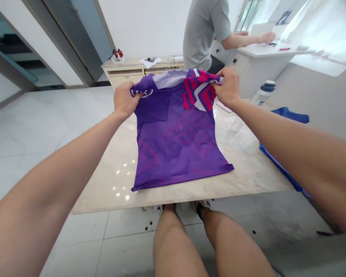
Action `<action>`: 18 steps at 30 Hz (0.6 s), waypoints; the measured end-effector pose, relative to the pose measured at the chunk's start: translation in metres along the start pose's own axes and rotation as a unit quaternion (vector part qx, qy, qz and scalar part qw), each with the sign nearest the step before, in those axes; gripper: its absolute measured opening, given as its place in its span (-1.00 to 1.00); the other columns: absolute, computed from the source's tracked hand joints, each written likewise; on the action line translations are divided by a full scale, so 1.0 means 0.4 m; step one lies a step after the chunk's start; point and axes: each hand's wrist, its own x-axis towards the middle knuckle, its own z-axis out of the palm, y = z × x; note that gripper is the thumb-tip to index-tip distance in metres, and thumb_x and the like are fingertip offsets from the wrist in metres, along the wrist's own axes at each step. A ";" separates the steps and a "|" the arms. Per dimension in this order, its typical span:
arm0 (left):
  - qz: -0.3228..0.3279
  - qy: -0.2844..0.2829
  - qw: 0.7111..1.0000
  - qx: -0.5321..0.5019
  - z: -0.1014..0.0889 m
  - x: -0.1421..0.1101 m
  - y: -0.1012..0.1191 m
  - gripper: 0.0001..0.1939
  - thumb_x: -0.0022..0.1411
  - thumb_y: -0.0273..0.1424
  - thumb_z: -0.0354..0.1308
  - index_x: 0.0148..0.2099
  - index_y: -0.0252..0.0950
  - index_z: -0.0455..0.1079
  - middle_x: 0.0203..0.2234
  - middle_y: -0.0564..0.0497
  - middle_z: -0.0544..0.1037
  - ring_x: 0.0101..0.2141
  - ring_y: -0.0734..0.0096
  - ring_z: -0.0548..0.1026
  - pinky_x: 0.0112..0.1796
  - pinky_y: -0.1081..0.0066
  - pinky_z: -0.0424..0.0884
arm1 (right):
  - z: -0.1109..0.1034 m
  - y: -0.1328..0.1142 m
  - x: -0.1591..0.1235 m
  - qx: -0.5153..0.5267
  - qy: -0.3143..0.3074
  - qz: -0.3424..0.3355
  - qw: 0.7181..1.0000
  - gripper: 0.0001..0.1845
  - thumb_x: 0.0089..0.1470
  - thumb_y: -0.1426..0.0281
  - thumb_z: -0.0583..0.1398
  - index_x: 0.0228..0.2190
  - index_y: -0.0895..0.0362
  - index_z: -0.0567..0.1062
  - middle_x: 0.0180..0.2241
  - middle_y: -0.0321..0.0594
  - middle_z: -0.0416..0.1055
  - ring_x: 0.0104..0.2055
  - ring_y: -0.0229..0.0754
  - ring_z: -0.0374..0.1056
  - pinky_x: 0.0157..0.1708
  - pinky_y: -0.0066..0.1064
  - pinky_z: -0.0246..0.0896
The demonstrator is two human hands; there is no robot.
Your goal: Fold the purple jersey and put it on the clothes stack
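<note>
Left hand [127, 100], right hand [227, 87] grip one purple jersey [173, 142] (sleeve [197, 92] folded).

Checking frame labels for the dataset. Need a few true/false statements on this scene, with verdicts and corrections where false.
1. The right hand grips a pink-patterned part of the purple jersey. True.
2. The left hand touches nothing. False: it grips the jersey's upper edge.
3. The table has a wooden top. False: it looks like pale marble.
4. A blue cloth lies at the table's right side. True.
5. The person in a grey T-shirt faces the camera. False: their back is turned, hands on a white desk.
</note>
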 end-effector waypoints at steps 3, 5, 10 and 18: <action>0.023 -0.010 0.999 -0.023 0.029 -0.108 0.003 -0.87 0.27 -0.44 0.31 -0.16 -0.17 0.43 -0.19 -0.05 0.58 -0.06 0.13 0.52 0.01 0.20 0.45 | 0.034 0.044 -0.099 -0.007 -0.026 -0.053 0.998 -0.82 0.45 0.44 0.17 -0.04 0.31 0.52 0.03 0.03 0.47 0.11 -0.03 0.32 0.18 -0.18 0.15; 0.038 -0.035 0.998 -0.028 0.047 -0.215 0.003 -0.83 0.20 -0.52 0.27 -0.20 -0.17 0.40 -0.20 -0.04 0.57 -0.09 0.13 0.52 0.00 0.19 0.45 | 0.056 0.087 -0.202 -0.013 -0.059 -0.088 0.994 -0.86 0.35 0.53 0.17 -0.12 0.21 0.55 -0.01 -0.02 0.47 0.08 0.02 0.33 0.14 -0.15 0.17; 0.083 -0.169 0.981 -0.037 0.058 -0.477 -0.005 -0.79 0.11 -0.62 0.19 -0.27 -0.18 0.41 -0.23 -0.06 0.59 -0.09 0.11 0.54 -0.01 0.16 0.42 | 0.083 0.198 -0.450 -0.025 -0.184 -0.152 0.971 -0.81 0.24 0.56 0.16 -0.25 0.11 0.56 -0.14 -0.02 0.51 -0.01 0.10 0.38 0.05 -0.11 0.20; 0.141 -0.318 0.937 0.005 0.011 -0.609 -0.011 -0.76 0.30 -0.48 0.20 -0.09 -0.10 0.62 -0.11 -0.10 0.68 -0.04 0.04 0.55 0.03 0.05 0.38 | 0.087 0.203 -0.571 -0.033 -0.277 -0.235 0.931 -0.56 0.32 0.40 0.23 0.20 0.08 0.58 0.19 0.10 0.46 0.18 0.21 0.33 0.21 0.01 0.14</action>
